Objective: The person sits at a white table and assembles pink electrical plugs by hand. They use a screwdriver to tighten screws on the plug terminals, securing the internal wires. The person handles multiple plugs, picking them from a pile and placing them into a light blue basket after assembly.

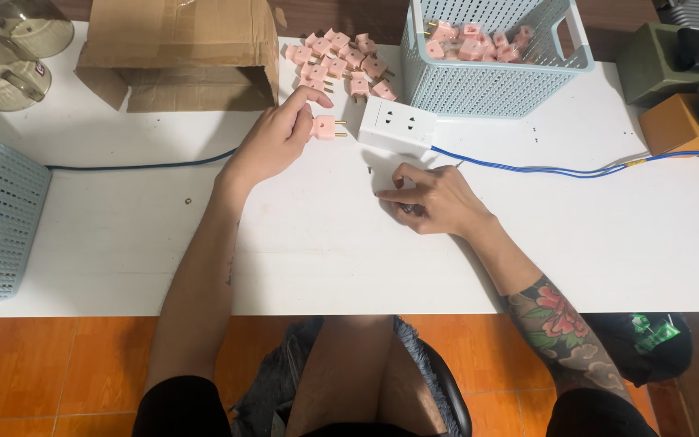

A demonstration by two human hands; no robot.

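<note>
While the left hand [273, 142] pinches a pink plug adapter [325, 127] by its body just beside the white socket box [396, 124] on the tabletop [325, 243], the right hand [434, 198] closes on something small and dark. The adapter looks light, rigid and smooth; its body seems best to hold, not the prongs.

i sit at a white desk [123, 243] with orange floor tiles [42, 364] under my knees. past its far edge runs a strip of dark wood. the light is soft and even, with faint shadows.
</note>
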